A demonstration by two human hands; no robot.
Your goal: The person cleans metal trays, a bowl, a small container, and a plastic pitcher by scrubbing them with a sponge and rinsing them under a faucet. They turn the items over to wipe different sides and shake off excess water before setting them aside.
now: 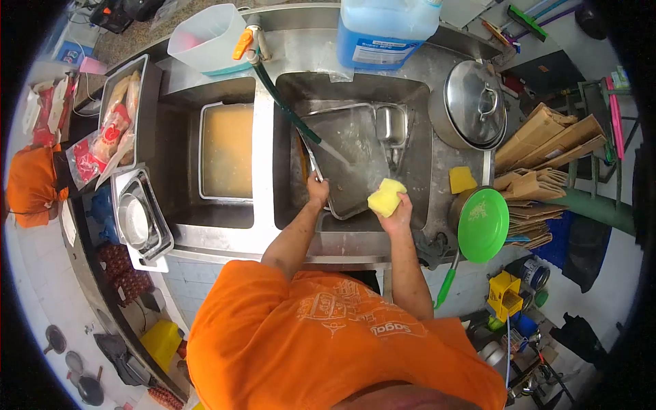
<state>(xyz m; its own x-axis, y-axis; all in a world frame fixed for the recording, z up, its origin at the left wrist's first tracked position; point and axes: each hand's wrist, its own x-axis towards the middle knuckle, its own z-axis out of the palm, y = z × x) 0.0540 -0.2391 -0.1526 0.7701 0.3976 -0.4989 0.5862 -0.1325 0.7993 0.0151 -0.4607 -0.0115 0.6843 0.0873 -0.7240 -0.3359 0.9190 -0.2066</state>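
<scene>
My left hand (318,190) is closed around a long, thin metal utensil (313,161) over the left side of the right-hand sink (420,160); its exact kind is hard to make out. Close beside it, a green hose (287,109) lets water stream into that sink. My right hand (396,217) grips a yellow sponge (387,197) above the sink's front part. Beneath the water stream lies a large metal tray (342,130). A small metal pan (391,126) rests toward the back right of the sink.
Cloudy brownish water (229,150) stands in the left sink. On the right are a lidded pot (471,102), a second yellow sponge (462,180) and a green pan (483,225). A blue jug (386,34) stands behind. Another person in an orange top (33,184) is at left.
</scene>
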